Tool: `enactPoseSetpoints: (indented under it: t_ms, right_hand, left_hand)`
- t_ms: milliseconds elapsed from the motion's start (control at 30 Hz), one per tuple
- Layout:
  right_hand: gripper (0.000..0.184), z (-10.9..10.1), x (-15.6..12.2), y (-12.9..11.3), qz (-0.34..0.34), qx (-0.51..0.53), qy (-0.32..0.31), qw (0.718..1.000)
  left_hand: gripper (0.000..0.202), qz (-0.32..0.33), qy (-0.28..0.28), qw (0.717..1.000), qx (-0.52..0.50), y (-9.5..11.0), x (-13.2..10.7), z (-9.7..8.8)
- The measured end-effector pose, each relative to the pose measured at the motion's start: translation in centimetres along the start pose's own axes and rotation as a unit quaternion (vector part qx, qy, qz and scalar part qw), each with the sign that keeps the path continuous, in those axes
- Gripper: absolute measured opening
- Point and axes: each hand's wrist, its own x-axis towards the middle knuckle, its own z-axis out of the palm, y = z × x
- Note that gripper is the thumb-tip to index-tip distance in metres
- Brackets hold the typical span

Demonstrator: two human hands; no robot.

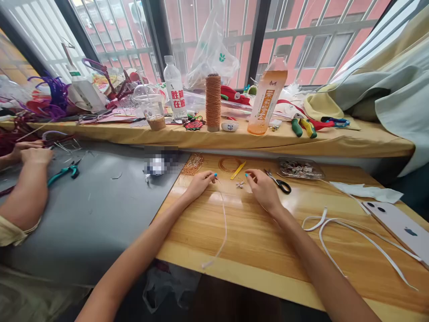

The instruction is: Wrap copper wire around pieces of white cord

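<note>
Wooden table [254, 250]: two bottles [174, 89], one scissors [279, 182]

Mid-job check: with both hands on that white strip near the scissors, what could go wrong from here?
The thin white strip at the left hand hangs over the wooden table's front edge and could slide off. The black-handled scissors lie close to the right hand, so a knuckle might catch them.

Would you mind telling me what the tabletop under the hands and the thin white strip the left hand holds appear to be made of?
The tabletop looks like varnished wood or a wood-grain laminate: streaked grain with glossy window reflections. The white strip, pinched by the left hand, looks like a limp, matte cord or tape, perhaps fabric or plastic; it curves loosely over the table edge.
</note>
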Motion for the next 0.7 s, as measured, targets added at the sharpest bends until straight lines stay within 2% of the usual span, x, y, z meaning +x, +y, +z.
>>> enactPoseSetpoints:
  t_ms: [100,233,333,433,533,600,633,700]
  right_hand:
    - [0.025,-1.3,0.2,0.8,-0.001,-0.076,-0.012,0.997]
    - [0.029,-0.9,-0.4,0.6,-0.078,-0.155,-0.094,0.98]
    - [0.025,0.1,-1.0,0.0,-0.098,-0.186,-0.135,0.968]
    - [0.023,0.4,-1.3,-0.4,-0.089,-0.191,-0.119,0.97]
    - [0.023,0.0,-1.3,-1.0,-0.077,-0.113,-0.075,0.988]
    - [0.022,-0.1,-1.2,-1.5,-0.051,0.011,-0.044,0.998]
    - [0.022,-0.1,-1.2,-1.8,-0.031,0.088,-0.039,0.995]
    - [0.023,0.4,-1.3,-2.4,0.007,0.242,-0.065,0.968]
  left_hand:
    - [0.031,-0.025,0.069,0.997,-0.027,-0.4,0.2,-0.1]
    - [0.03,-0.035,0.121,0.99,-0.067,-1.0,0.7,-0.2]
    - [0.029,-0.046,0.115,0.988,-0.089,-1.2,0.9,-0.2]
    - [0.024,-0.043,0.091,0.991,-0.085,-0.9,0.7,-0.3]
    - [0.017,-0.036,0.099,0.993,-0.058,-0.2,0.5,-0.4]
    - [0.018,-0.019,0.116,0.993,-0.029,0.4,0.2,-0.4]
    - [0.02,-0.007,0.117,0.993,-0.019,0.7,0.1,-0.3]
    - [0.024,0.02,0.085,0.996,-0.02,1.4,-0.3,0.0]
